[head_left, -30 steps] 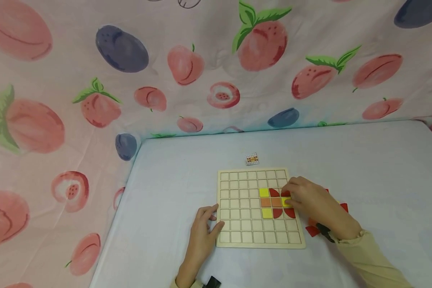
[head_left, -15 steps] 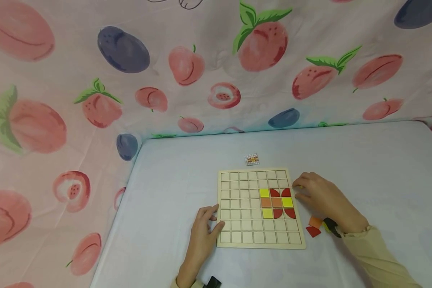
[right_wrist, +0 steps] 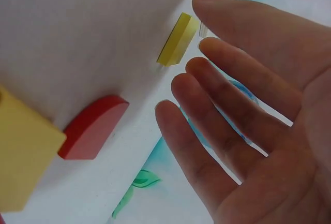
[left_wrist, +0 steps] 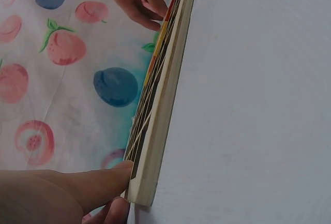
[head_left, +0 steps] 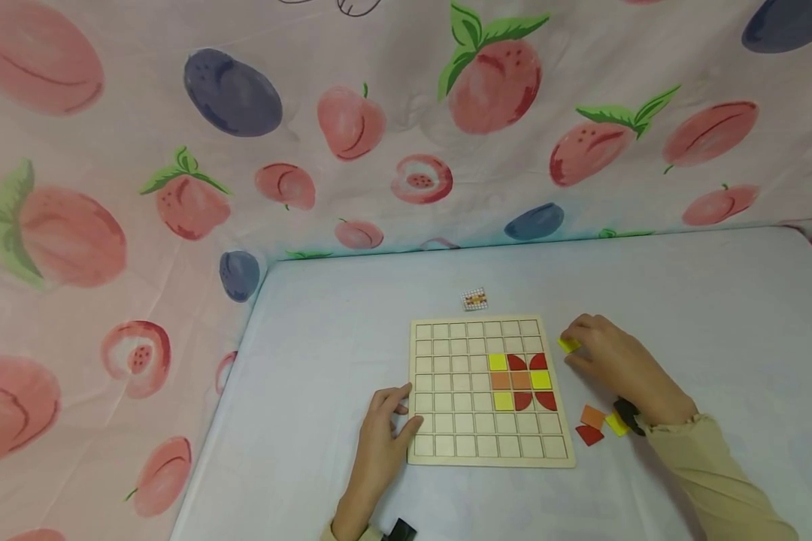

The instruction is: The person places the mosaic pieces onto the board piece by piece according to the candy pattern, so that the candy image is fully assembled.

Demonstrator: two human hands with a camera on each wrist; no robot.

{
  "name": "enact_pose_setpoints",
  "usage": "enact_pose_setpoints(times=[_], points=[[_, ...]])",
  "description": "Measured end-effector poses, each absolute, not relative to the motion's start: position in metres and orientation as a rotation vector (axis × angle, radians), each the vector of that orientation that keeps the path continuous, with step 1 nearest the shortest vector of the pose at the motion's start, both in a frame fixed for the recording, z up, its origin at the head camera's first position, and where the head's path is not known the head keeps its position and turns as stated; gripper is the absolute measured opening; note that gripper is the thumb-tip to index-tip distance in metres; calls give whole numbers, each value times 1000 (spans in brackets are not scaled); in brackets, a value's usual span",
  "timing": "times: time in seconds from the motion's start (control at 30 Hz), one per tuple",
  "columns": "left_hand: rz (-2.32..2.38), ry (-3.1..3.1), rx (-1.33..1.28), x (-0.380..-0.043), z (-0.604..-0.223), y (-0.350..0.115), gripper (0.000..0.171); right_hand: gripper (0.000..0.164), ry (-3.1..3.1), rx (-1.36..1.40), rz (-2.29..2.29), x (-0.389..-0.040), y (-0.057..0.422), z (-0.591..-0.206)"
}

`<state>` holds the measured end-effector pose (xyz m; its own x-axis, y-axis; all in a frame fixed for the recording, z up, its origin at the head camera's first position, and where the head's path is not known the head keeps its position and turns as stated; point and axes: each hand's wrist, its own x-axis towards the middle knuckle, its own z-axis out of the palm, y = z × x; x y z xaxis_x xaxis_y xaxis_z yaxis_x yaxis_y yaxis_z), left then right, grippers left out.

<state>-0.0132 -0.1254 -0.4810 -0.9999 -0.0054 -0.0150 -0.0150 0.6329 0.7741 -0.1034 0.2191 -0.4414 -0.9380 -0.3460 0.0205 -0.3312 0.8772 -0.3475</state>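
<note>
In the head view, a wooden grid board (head_left: 451,421) lies on the table with yellow, orange and red tiles in its right-hand squares. My left hand (head_left: 381,436) rests at the board's left edge, thumb and a finger touching it; the left wrist view shows the thumb (left_wrist: 106,182) against the rim. My right hand (head_left: 612,361) is off the board's right side, beside a loose yellow tile (head_left: 569,345). In the right wrist view its fingers (right_wrist: 199,131) are nearly straight, and the yellow tile (right_wrist: 177,40) lies just beyond the thumb and index fingertips; whether they touch is unclear.
Loose orange (head_left: 592,417), red (head_left: 589,435) and yellow (head_left: 616,424) tiles lie right of the board, near the right wrist. A small pattern card (head_left: 474,300) lies behind the board. Fruit-printed cloth (head_left: 379,135) hangs behind the white table (head_left: 311,338).
My right hand has left the yellow tile on the board's right column and moved right, off the board, to a loose yellow tile. The left hand has stayed at the board's edge.
</note>
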Motion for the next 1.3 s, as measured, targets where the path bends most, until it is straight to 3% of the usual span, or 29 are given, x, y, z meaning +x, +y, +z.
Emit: enact_pose_setpoints(times=[0.53,1.3], points=[[1347,2815,-11,-14,-481,-125,49,24,2983,-566,-590,-112,223,-447],[1354,2813,-18,-14,-479,-126,50,14,2961,-373,-776,-112,214,-438]])
